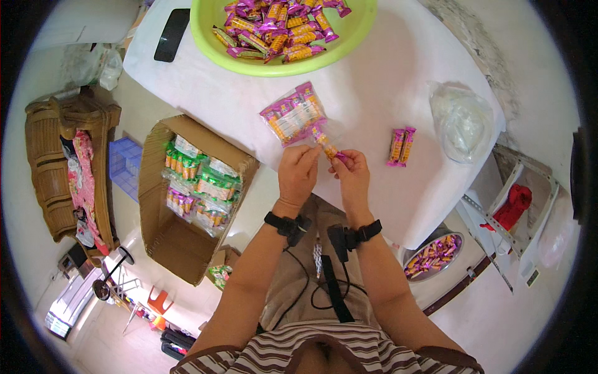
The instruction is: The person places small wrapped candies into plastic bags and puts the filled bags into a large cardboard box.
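Observation:
In front of me on the table, a clear plastic bag [294,115] holds several purple-and-orange wrapped snack packets side by side. My left hand [297,174] pinches the near edge of this bag. Between thumb and fingers, my right hand [351,174] grips the lower end of a single snack packet [330,150]. The upper end of that packet is at the bag's near side, partly behind clear film; how far inside it lies, I cannot tell. A pair of matching snack packets [401,147] rests on the table to the right.
A green basin [285,70] of loose packets stands at the far side. Toward the right edge lies a bundle of clear plastic bags [462,121]. At left, a cardboard box [170,266] contains filled bags; a black phone [172,35] lies beyond. Below right sits a metal bowl [460,255] of packets.

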`<state>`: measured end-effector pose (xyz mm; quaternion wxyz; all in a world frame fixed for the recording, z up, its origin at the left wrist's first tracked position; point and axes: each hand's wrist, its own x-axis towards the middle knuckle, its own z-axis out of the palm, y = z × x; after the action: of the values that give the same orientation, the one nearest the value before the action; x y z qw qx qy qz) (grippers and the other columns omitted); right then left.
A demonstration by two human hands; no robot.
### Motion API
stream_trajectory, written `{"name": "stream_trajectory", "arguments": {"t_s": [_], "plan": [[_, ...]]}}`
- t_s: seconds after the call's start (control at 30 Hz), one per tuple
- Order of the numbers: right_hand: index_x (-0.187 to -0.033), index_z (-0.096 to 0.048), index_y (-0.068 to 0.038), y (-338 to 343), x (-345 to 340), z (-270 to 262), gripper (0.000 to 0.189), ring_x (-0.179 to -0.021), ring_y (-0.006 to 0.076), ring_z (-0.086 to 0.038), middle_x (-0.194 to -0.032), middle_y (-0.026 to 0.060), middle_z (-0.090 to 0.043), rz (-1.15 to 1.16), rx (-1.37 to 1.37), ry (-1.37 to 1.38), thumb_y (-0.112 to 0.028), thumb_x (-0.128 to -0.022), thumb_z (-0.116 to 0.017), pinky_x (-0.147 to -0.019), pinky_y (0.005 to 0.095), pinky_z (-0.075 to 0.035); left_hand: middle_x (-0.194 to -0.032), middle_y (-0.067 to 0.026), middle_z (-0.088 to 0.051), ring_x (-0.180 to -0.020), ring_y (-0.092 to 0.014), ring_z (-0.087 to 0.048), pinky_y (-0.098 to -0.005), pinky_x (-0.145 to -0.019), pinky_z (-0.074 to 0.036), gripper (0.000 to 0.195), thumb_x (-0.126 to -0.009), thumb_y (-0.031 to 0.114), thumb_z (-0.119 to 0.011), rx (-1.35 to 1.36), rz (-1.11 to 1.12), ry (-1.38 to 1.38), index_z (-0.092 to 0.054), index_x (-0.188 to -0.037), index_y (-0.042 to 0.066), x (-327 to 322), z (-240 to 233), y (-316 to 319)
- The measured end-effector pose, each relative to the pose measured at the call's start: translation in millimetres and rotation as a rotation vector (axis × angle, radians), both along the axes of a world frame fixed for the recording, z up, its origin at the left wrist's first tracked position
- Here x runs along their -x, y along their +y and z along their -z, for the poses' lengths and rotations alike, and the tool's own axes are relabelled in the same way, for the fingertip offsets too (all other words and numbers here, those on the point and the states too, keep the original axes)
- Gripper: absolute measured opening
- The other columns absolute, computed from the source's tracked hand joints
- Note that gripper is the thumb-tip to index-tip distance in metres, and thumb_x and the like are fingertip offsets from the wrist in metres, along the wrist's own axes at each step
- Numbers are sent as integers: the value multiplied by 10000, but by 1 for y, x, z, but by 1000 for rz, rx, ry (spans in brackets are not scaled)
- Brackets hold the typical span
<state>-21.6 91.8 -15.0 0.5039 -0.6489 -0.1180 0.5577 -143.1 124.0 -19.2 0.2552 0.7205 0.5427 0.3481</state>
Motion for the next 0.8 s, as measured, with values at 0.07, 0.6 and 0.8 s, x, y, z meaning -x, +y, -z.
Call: {"name": "stream_trajectory", "arguments": {"t_s": [0.07,0.6,0.8], "plan": [[-992,-513,-23,4,3,7,170,-713,109,-591,-866,60,-617,41,100,91,-35,-844,-596,-587,226,-456,-889,-87,-577,-823,-282,-551,-359,-701,-460,286,-715,-21,-632,-15,7,0,-640,-988,64,0,1,1],[-1025,-505,-36,12,25,3,153,-863,171,-578,-981,65,-562,406,8,529,-67,-881,-548,-757,328,-487,-901,-78,-588,-822,-272,-556,-349,-693,-466,278,-730,-16,-640,12,16,0,-643,-994,72,0,1,-2],[-1147,-498,-21,7,21,-6,249,-1069,202,-505,-1118,82,-550,239,-109,725,-129,-927,-454,-924,375,-405,-903,-77,-582,-830,-278,-553,-360,-707,-458,286,-716,-13,-632,34,10,-14,-638,-994,57,2,0,-3]]}}
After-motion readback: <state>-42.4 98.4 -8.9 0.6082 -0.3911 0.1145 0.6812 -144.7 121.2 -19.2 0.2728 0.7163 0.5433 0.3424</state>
